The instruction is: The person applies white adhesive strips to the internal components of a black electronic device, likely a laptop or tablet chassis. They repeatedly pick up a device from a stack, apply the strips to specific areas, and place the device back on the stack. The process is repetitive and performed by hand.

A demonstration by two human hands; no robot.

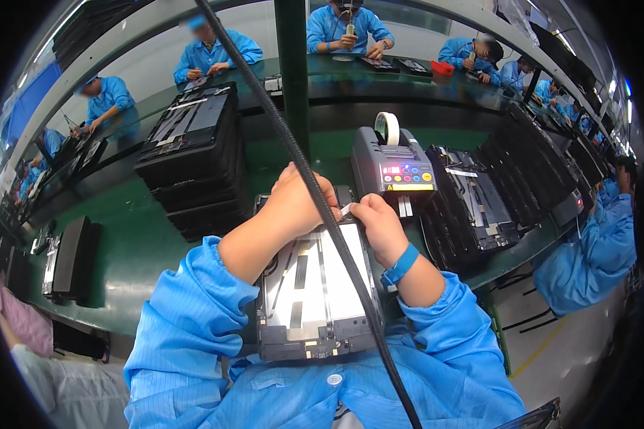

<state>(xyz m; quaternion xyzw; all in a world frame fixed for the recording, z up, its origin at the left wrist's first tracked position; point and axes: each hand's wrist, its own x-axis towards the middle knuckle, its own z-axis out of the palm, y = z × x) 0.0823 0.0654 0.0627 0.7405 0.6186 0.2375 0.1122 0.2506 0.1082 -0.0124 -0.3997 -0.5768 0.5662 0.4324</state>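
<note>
In front of me lies an open tablet-like device [304, 289], its silvery inside showing dark strips and a black block along the near edge. My left hand [298, 200] is closed at its far edge, the fingertips partly hidden by a dark cable [311, 175] that crosses the view. Close beside it, my right hand [381, 227], with a blue band at the wrist, pinches a small white strip of tape [348, 209] between thumb and finger. The strip is over the device's far end. What the left fingertips hold cannot be made out.
A grey tape dispenser [401, 163] with a tape roll [387, 129] stands beyond my right hand. Stacked black trays [193, 171] rise at the left, and more trays with panels [479, 196] at the right. Co-workers in blue sit across a green bench [136, 250].
</note>
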